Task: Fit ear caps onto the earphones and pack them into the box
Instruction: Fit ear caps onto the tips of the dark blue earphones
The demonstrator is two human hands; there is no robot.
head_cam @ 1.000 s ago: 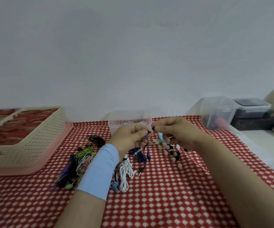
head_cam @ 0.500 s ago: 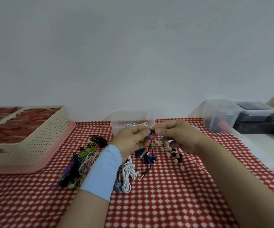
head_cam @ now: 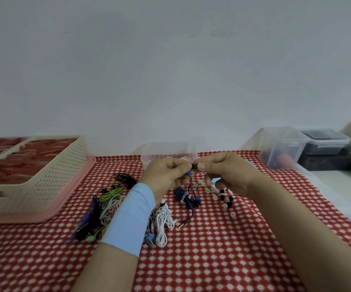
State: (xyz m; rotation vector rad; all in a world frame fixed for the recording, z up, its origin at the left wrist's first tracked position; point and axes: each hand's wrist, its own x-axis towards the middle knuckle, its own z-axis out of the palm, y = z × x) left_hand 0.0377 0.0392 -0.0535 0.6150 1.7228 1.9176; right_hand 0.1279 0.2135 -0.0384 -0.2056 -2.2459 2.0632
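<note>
Left hand (head_cam: pixel 166 175): fingers curled tight, thumb and forefinger pinching a blue earphone (head_cam: pixel 189 172) at its bud, with the dark blue cord hanging down to a bundled coil (head_cam: pixel 186 198) on the cloth and ending in a metal plug (head_cam: pixel 183 223). A pale blue sleeve (head_cam: pixel 131 218) covers the left wrist. Right hand (head_cam: pixel 226 172): thumb and forefinger closed on a small black ear cap (head_cam: pixel 195 166), held against the bud between the two hands; the other fingers are curled underneath. Loose ear caps (head_cam: pixel 223 197): small, round, soft-looking pieces in white, black and green, scattered on the cloth under the right hand. Box (head_cam: pixel 169 151): clear plastic, rectangular, open-topped, just behind the hands, with white cord showing inside. Pile of earphones (head_cam: pixel 107 207): tangled cords in white, green, black, purple and yellow, lying to the left of the left arm; a white coiled set (head_cam: pixel 163 222) lies by the sleeve. Tablecloth (head_cam: pixel 212 260): red with a white repeating pattern. Basket (head_cam: pixel 43 175): cream plastic, perforated walls, resting on a pink tray (head_cam: pixel 71 199) at the left. Clear containers (head_cam: pixel 282 148): lidded plastic, far right. No brand, label or writing is legible anywhere.
</note>
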